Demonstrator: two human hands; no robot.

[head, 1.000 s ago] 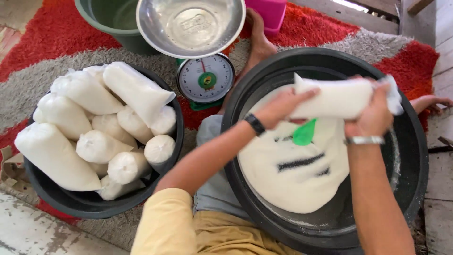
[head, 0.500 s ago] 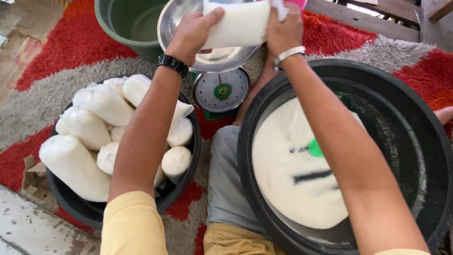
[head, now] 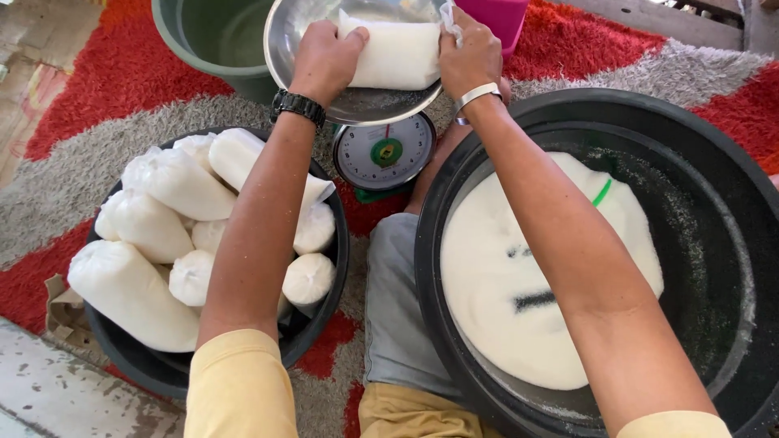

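Note:
A clear plastic bag filled with white granules [head: 399, 55] lies in the steel pan [head: 357, 104] of a dial kitchen scale [head: 386, 152]. My left hand [head: 324, 58] grips the bag's left end and my right hand [head: 471, 58] pinches its twisted top at the right end. A black watch sits on my left wrist, a silver bangle on my right. Below my right arm a large black tub [head: 714, 186] holds a mound of the same white granules [head: 519, 268] with a green scoop edge [head: 601, 193] poking out.
At the left a black basin [head: 138, 361] is piled with several filled white bags [head: 162, 211]. A green bucket [head: 213, 40] and a pink container [head: 495, 16] stand behind the scale. All rests on a red and grey shaggy rug [head: 89, 154].
Both hands carried the filled bag from above the black tub up and left, then lowered it into the scale's steel pan.

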